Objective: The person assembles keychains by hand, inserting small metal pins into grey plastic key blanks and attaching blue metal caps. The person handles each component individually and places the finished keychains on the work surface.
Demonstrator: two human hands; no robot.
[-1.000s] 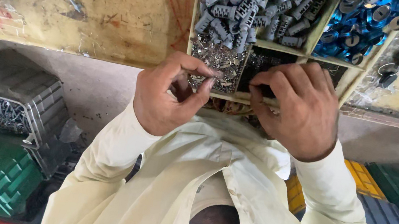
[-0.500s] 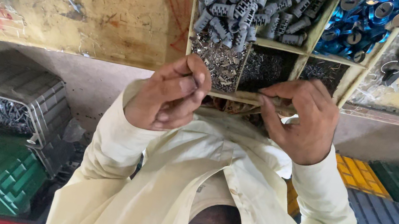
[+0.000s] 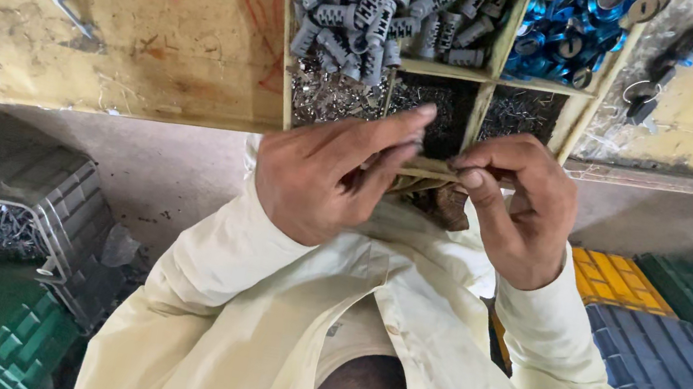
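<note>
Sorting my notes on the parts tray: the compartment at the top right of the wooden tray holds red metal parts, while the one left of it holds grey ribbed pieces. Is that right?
Not quite. In the head view the top right compartment of the wooden tray holds blue metal parts, not red. The one left of it does hold grey ribbed pieces.

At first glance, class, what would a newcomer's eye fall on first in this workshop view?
The two hands, left hand and right hand, meet at the centre over the front edge of a wooden divided tray. Behind them lie grey ribbed parts and shiny blue parts. Plastic crates stand on the floor below.
</note>
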